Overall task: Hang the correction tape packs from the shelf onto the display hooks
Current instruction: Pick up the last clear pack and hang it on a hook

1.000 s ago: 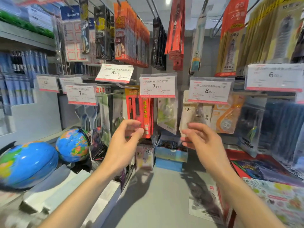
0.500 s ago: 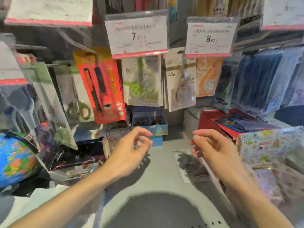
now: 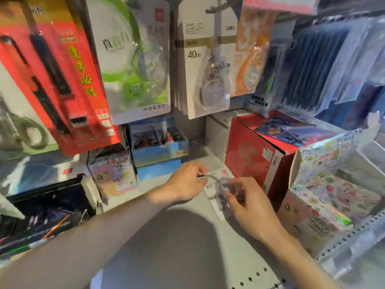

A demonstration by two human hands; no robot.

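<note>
Head view: a correction tape pack [image 3: 216, 191] lying flat on the grey shelf [image 3: 187, 236] beside the red box [image 3: 256, 159] was pinched by the left hand [image 3: 187, 182] and gripped by the right hand [image 3: 248, 203]; pickup appeared under way, with lifting to a display hook [image 3: 218, 8] above the box judged next.

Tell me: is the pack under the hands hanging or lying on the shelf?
Lying: the pack rests flat on the grey shelf.

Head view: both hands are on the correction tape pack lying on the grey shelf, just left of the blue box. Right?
Not quite. In the head view the pack, under both the left hand and right hand, lies on the grey shelf just left of the red box; the blue box sits further left.
</note>
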